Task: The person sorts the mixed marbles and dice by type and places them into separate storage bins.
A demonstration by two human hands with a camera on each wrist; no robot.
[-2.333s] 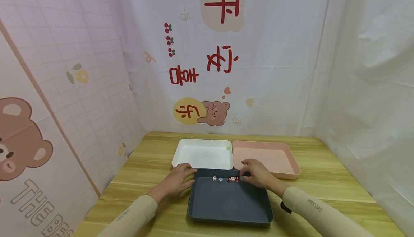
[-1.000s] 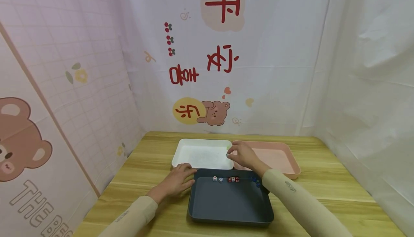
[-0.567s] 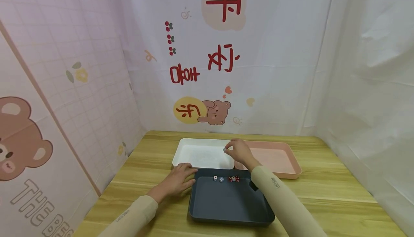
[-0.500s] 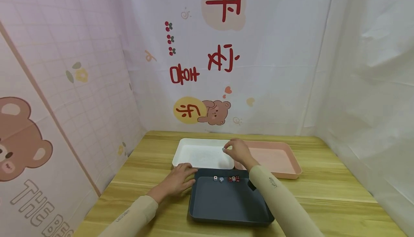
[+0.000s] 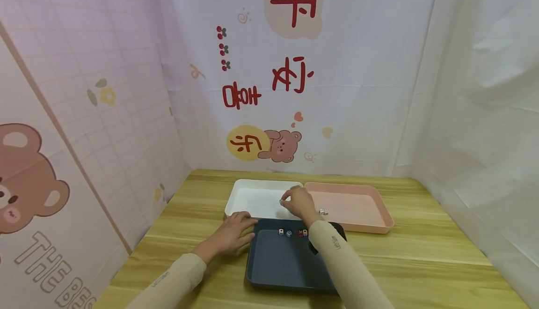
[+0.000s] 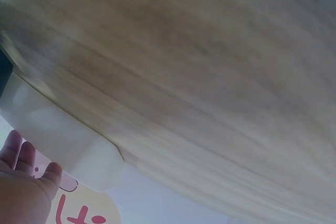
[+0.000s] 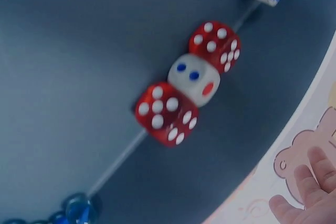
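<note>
In the head view, my right hand [image 5: 300, 202] pinches a small bluish-grey thing [image 5: 281, 202] between thumb and fingertip, over the right part of the white tray [image 5: 248, 182]. Its exact kind is too small to tell. My left hand [image 5: 232, 234] rests with extended fingers at the far left corner of the dark tray [image 5: 290, 284]. Red and white dice [image 7: 168, 114] sit in a row in that tray, three touching one another. Blue glassy pieces [image 7: 80, 211] lie at the right wrist view's lower left edge; in the head view my right arm hides them.
A pink tray [image 5: 389, 228] stands right of the white one, with two white dice [image 5: 323, 211] near its front left. All three trays stand on a wooden table [image 5: 433, 257]. A printed cloth [image 5: 358, 89] hangs behind it.
My right hand has moved from the dark tray's far right corner over to the white tray, carrying the small thing, and lately left and slightly nearer. My left hand has stayed put.
</note>
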